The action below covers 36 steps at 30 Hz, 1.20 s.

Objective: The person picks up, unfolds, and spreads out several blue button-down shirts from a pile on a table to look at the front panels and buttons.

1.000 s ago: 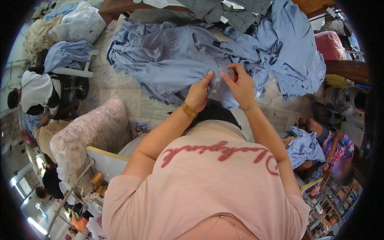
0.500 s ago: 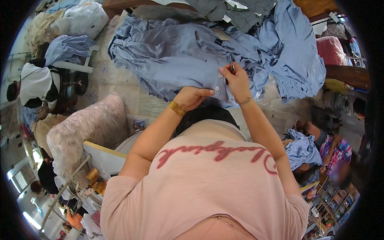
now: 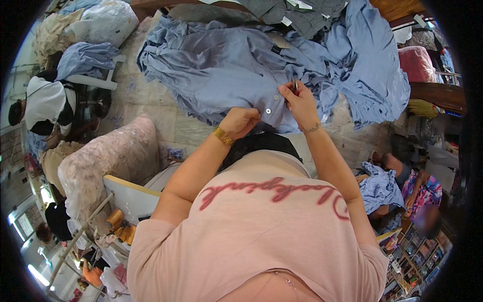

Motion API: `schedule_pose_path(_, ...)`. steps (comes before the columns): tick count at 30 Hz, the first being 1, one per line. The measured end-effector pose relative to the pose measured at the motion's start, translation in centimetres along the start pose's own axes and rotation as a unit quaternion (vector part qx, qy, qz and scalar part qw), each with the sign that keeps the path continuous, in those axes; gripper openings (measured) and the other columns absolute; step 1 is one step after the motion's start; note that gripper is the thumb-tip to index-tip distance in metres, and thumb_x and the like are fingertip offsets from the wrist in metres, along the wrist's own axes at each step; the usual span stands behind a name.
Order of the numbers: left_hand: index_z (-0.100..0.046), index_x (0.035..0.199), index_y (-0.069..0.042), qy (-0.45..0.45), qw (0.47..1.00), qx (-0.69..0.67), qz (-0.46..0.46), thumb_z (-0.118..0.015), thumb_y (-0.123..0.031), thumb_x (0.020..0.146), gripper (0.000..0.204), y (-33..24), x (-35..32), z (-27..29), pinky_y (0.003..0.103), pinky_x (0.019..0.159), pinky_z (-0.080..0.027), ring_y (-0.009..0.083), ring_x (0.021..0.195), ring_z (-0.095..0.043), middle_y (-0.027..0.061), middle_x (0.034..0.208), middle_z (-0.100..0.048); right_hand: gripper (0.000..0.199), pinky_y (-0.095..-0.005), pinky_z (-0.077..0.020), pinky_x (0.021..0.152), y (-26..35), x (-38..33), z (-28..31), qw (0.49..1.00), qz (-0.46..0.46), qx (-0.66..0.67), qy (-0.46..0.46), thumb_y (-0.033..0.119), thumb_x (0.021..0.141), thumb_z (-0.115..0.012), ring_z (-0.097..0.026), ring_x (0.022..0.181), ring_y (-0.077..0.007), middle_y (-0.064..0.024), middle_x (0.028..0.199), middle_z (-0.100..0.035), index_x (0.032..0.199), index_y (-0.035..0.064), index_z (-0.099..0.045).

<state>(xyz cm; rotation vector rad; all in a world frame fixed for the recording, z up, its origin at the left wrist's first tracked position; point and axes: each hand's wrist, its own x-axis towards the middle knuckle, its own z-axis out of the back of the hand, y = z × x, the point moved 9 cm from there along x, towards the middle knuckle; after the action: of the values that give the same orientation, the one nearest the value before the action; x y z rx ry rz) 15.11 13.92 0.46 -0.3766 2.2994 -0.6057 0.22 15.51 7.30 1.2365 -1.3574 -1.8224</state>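
A light blue button shirt [image 3: 221, 75] lies spread on the pale table [image 3: 151, 118]. My left hand [image 3: 240, 121], with a gold watch at the wrist, is closed on the shirt's near edge beside a white button [image 3: 268, 110]. Just to its right, my right hand [image 3: 301, 103] pinches a small red-handled cutting tool [image 3: 294, 86] over the button strip and wears a thin bracelet. Whether its fingers also pinch the cloth I cannot tell. My pink top fills the lower half of the view.
More blue garments [image 3: 372, 70] and grey ones [image 3: 297, 12] are heaped at the back and right. A stuffed pinkish sack [image 3: 110, 161] stands at the left, with thread cones [image 3: 116, 221] below. One person [image 3: 48, 103] sits at far left, another [image 3: 417, 191] at lower right.
My left hand has slid down and left along the shirt's edge and closed into a fist on it. My right hand has stayed over the button strip with the tool.
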Motion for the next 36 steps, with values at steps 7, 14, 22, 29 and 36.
schedule_pose_path(7,-0.05,0.099,0.001,-0.007,0.972,-0.232,0.023,-0.061,-0.019,0.077,0.032,-1.2,0.1,-3.2,0.033,0.077,-0.043,0.0183,0.08,-0.055,0.0074,0.092,-0.056,0.019,-0.0218,-0.0364,0.051,0.6,-1.4,-1.0,0.991,0.079,-0.088,0.058,0.018,0.073,-0.066,-0.042,0.056,-0.0067,0.0017,0.061,-0.048,0.079,0.0035,-0.055)
schedule_pose_path(14,-0.057,0.088,-0.003,0.03,0.996,-0.065,0.05,-0.059,-0.017,0.079,0.017,0.7,2.4,-2.0,0.03,0.074,-0.044,0.0164,0.08,-0.056,0.0061,0.086,-0.059,0.037,-0.0219,-0.0372,0.053,-0.2,-3.3,-0.8,0.982,0.118,-0.146,0.02,0.012,0.067,-0.07,-0.043,0.059,-0.0079,-0.0009,0.066,-0.048,0.092,0.0042,-0.044)
schedule_pose_path(22,-0.058,0.089,0.002,0.076,0.994,-0.047,0.059,-0.057,-0.007,0.077,0.015,0.7,1.7,-2.4,0.031,0.078,-0.043,0.0181,0.081,-0.056,0.0089,0.087,-0.06,0.035,-0.019,-0.0361,0.057,-2.4,-3.2,-0.2,0.996,0.089,-0.017,0.001,0.006,0.068,-0.068,-0.041,0.063,-0.0069,0.0002,0.072,-0.046,0.093,0.0044,-0.042)
schedule_pose_path(29,-0.057,0.091,0.005,0.062,0.996,-0.032,0.054,-0.056,-0.002,0.075,0.017,0.8,1.9,-1.6,0.032,0.08,-0.043,0.0201,0.084,-0.057,0.0102,0.09,-0.06,0.021,-0.0182,-0.0364,0.059,-3.3,-3.2,0.1,0.999,0.04,0.028,0.017,0.007,0.076,-0.06,-0.043,0.066,-0.0058,-0.0003,0.075,-0.046,0.09,0.0041,-0.045)
schedule_pose_path(36,-0.056,0.092,0.005,0.052,0.997,-0.026,0.047,-0.057,-0.001,0.074,0.019,1.3,2.4,-0.8,0.031,0.078,-0.045,0.0208,0.082,-0.058,0.0102,0.09,-0.06,0.016,-0.0196,-0.0321,0.045,-4.6,-2.5,1.7,0.997,-0.001,0.064,-0.046,0.021,0.085,-0.05,-0.04,0.051,-0.0054,0.0015,0.06,-0.047,0.086,0.0049,-0.05)
